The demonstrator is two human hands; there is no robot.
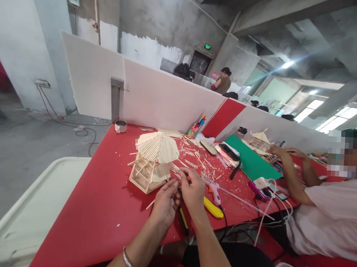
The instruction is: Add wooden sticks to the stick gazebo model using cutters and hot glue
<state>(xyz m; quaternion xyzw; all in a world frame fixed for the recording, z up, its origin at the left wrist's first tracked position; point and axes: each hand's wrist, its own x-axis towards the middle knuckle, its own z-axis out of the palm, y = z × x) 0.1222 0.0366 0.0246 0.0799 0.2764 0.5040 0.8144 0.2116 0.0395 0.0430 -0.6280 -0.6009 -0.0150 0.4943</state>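
Note:
A small house built of thin wooden sticks (153, 160), with a fanned stick roof, stands on the red table (103, 201). My left hand (164, 202) and my right hand (193, 190) meet just right of the house, fingers pinched together around a thin wooden stick (176, 175). A yellow-handled cutter (213, 207) and a pink glue gun (215, 191) lie just right of my right hand. A dark tool (182, 219) lies under my wrists.
Loose sticks (195, 156) litter the table behind the house. A small tin (120, 126) stands at the back left by the white partition (156, 96). A person in a pale shirt (326, 221) works at the right beside a green sheet (251, 161) and another stick model (260, 141). Cables (263, 221) trail over the near edge.

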